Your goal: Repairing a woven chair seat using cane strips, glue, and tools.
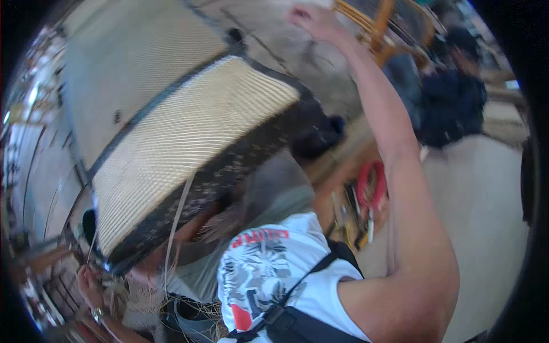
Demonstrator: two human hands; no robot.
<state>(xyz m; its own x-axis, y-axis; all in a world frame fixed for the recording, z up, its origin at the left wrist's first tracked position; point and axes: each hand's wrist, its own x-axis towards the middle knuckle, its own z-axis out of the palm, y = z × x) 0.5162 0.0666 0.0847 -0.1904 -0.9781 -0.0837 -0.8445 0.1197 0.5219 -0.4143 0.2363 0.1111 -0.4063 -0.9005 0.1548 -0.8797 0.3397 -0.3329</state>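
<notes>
A dark-framed chair with woven panels stands before me, its pale woven seat (177, 126) tilted across my lap and a duller woven back panel (143, 51) beyond it. My left hand (91, 286), with a band on its wrist, is below the seat's near left corner, fingers closed on a thin strand (93, 247) running up to that corner. A wider loose strand (178, 220) hangs from the seat's front edge. My right hand (311, 22) is stretched far out past the seat's far right corner, fingers curled together. Blur hides what they hold, if anything.
Pliers (347, 231) and other hand tools lie by my right side, near a red ring-shaped thing (372, 184). A person in dark clothes (452, 97) is at the right. Rattan furniture (382, 26) stands at the far right. A grey bucket (194, 323) sits below among loose strands.
</notes>
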